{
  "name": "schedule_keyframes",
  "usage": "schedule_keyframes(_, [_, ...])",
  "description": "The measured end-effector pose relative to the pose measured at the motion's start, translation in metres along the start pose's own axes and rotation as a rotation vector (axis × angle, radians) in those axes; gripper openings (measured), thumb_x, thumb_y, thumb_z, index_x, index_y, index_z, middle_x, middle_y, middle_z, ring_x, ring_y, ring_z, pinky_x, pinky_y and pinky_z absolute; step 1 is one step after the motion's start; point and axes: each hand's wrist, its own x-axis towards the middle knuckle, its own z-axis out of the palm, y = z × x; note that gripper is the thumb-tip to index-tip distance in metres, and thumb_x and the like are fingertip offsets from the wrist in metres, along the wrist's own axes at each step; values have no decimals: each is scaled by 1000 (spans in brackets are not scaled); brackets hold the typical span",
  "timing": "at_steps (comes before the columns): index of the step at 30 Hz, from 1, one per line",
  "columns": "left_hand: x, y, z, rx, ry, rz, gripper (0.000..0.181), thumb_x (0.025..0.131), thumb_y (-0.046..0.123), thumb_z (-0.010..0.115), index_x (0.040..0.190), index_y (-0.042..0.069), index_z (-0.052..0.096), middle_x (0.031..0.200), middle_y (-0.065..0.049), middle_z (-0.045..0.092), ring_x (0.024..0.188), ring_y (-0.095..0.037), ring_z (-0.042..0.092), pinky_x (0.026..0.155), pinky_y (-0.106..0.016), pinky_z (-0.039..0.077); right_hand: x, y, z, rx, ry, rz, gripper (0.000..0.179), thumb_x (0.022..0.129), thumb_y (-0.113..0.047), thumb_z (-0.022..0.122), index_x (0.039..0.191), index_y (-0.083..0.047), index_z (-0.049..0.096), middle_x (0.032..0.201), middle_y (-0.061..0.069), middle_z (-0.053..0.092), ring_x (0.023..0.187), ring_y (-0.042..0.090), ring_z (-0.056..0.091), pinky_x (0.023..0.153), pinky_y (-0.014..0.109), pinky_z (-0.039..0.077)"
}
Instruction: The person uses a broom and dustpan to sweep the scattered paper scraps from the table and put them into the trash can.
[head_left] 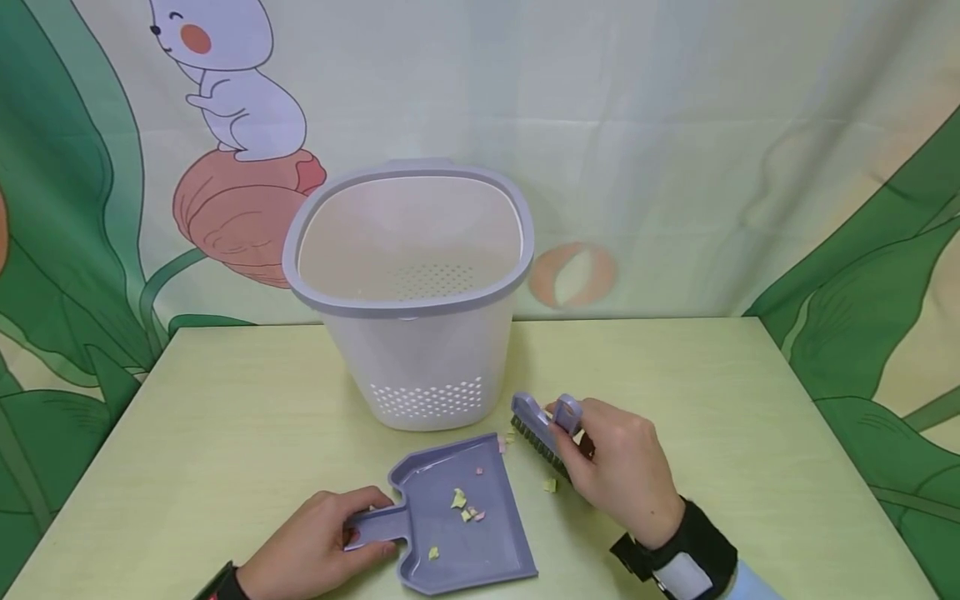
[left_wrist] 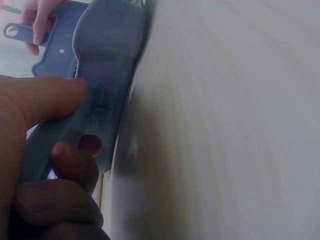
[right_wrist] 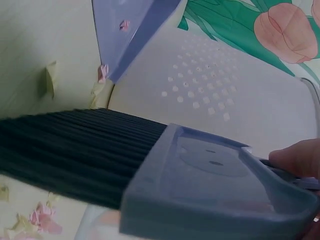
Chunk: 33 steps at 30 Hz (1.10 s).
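A purple dustpan [head_left: 487,554] lies on the table, its open edge facing right. My left hand [head_left: 318,537] grips its short handle, thumb along one side and fingers curled beneath in the left wrist view. My right hand [head_left: 626,471] holds a purple hand brush [head_left: 532,417] by its looped handle, just right of the pan. Its dark bristles [right_wrist: 75,150] point down toward the tabletop. Small yellow and pink scraps [head_left: 459,498] sit inside the pan. Beside the brush lies a yellow scrap [head_left: 551,485], and a pink scrap [right_wrist: 103,73] is at the pan's far corner.
Behind the dustpan a tall white basket [head_left: 420,358] with a purple rim stands upright on the pale yellow table [head_left: 225,417]. More pink and yellow scraps [right_wrist: 45,220] lie beyond the brush in the right wrist view. A printed curtain [head_left: 675,167] hangs at the table's back edge.
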Motion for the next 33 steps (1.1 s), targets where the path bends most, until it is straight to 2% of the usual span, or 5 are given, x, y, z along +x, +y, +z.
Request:
schedule_keyframes(6, [1,0,0,-6,3,-11,24,85,46,72,105,34,65,65,23,45,55,5,41,51,-18,36,-1,-4,3,-6,-15,-17,15,82,-15,76,78,-14,62,69,-9,53,55,1,47,51,13,37])
schedule_keyframes(10, [0,-1,2,-14,-5,-18,24,86,46,71,106,34,65,64,22,45,55,5,41,50,-18,36,-4,-9,4,17,-31,-46,18,82,-15,75,77,-17,58,70,-12,52,57,1,48,54,13,38])
schedule_keyframes(25, [-1,-2,4,-21,-14,-16,24,86,46,71,106,33,64,64,22,46,55,5,41,51,-18,37,-13,-32,-2,214,-79,-121,12,85,-15,74,93,-20,66,74,-17,51,61,-6,43,53,8,33])
schedule_keyframes(29, [0,-2,4,-21,-5,-11,24,86,46,71,106,33,64,65,22,47,55,5,42,51,-18,37,-9,-29,-10,217,-59,-81,12,87,-15,71,99,-18,69,78,-13,60,60,-7,46,53,11,38])
schedule_keyframes(33, [0,-1,3,-16,15,8,24,85,45,72,106,33,65,66,22,47,56,5,42,52,-18,38,-2,-19,-18,140,6,28,5,88,-16,69,93,-17,68,76,-11,62,57,-6,49,52,14,41])
